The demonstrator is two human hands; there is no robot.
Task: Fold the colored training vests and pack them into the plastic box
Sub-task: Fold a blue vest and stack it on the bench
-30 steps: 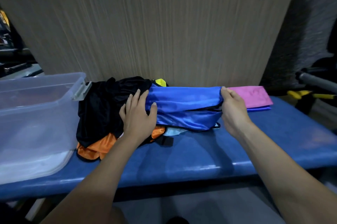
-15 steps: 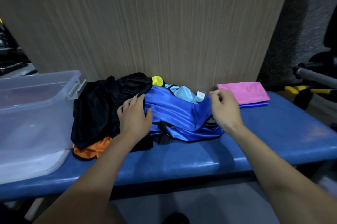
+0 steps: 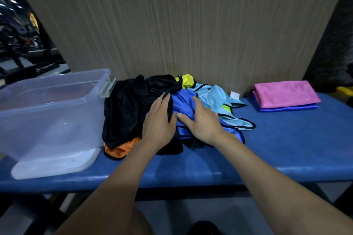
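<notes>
Your left hand [image 3: 159, 120] and right hand [image 3: 200, 122] both lie flat, fingers extended, pressing the royal-blue vest [image 3: 182, 104] on top of the loose heap near the bench's back edge; neither grips anything. You are early in the job, by my judgement: two vests sit folded and stacked at the back right of the bench [image 3: 286, 139], pink vest [image 3: 284, 93] over a blue one [image 3: 290, 108]. The plastic box [image 3: 57, 89] at the left end looks unpacked. The heap shows five colours: black, orange, yellow, light blue, royal blue.
</notes>
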